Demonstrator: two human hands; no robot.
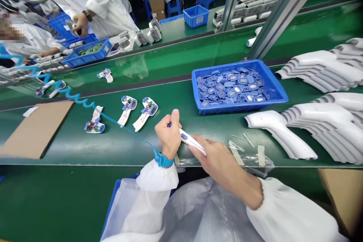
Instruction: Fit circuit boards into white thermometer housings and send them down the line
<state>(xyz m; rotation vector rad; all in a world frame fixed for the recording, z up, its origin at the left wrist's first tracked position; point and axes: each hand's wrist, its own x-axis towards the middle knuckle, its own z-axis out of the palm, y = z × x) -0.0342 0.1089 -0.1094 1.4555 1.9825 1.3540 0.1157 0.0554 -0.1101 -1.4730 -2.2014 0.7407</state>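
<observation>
Between my two hands is a white handheld thermometer (193, 141) with a blue button. My left hand (169, 132) wraps round its head end, thumb up, and hides most of that end. At the other end, my right hand (217, 159) has its fingers closed on the handle. A blue wrist strap (163, 160) with a coiled cord circles my left wrist. Left of my hands lie opened thermometer halves with circuit boards, among them one half (146, 113) nearest my left hand. Beyond my right hand stands a blue bin (241, 107) of small blue parts.
White shell halves (283, 132) are stacked at the right. A cardboard sheet (36, 130) lies at the left; tape strips (236, 153) and clear plastic lie near the front edge. A metal post (283, 15) rises behind the bin. Co-workers (93, 3) are across the belt.
</observation>
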